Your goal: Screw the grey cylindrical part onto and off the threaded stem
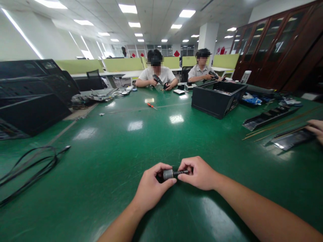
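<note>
A short grey metal cylinder (168, 174) with a thin, dark, grooved shaft (182, 172) lies sideways between my two hands, low over the green table. My left hand (155, 186) is closed around the cylinder, thumb in front and fingers behind. My right hand (198, 173) pinches the far end of the shaft between thumb and fingers. The fingertips partly cover that end. I cannot tell whether the cylinder and shaft are one piece.
Black cables (47, 164) lie at left, beside black computer cases (32, 114). An orange screwdriver (151, 106) and an open black case (217, 101) sit farther off. Two people with power drills (158, 79) work opposite. Another person's hand (315, 129) touches a dark panel (292, 137) at right.
</note>
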Tool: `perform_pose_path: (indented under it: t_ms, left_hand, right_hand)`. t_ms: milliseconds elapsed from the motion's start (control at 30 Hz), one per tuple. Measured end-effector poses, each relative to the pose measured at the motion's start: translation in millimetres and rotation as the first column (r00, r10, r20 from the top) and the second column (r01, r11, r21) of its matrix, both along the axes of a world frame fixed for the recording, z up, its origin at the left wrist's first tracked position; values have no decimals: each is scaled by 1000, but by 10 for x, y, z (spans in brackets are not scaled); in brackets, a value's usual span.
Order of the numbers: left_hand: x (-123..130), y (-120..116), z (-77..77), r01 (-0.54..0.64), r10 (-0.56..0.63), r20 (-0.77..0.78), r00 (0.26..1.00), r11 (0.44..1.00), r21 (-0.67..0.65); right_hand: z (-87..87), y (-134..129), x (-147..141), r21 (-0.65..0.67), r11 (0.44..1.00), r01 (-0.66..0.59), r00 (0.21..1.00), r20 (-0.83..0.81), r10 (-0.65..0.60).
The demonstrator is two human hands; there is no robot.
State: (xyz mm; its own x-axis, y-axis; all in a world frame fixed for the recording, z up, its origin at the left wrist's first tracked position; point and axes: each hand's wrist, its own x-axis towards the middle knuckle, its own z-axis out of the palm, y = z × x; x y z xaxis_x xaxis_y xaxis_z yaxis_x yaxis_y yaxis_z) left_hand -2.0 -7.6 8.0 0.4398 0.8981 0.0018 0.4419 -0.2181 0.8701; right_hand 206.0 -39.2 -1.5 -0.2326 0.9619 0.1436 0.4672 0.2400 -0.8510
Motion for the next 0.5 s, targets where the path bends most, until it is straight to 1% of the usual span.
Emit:
perform_pose_path:
  t_ms: [300,500]
  left_hand:
    - [-7,12,-15,-1,1,22,1000,1000,7]
    - [-20,20,-23,-12,12,21,1000,1000,8]
  right_hand:
    - [21,2,3,2,1000,12,1000,18,-12]
    - [4,11,15,6,1000,20,999,29,-20]
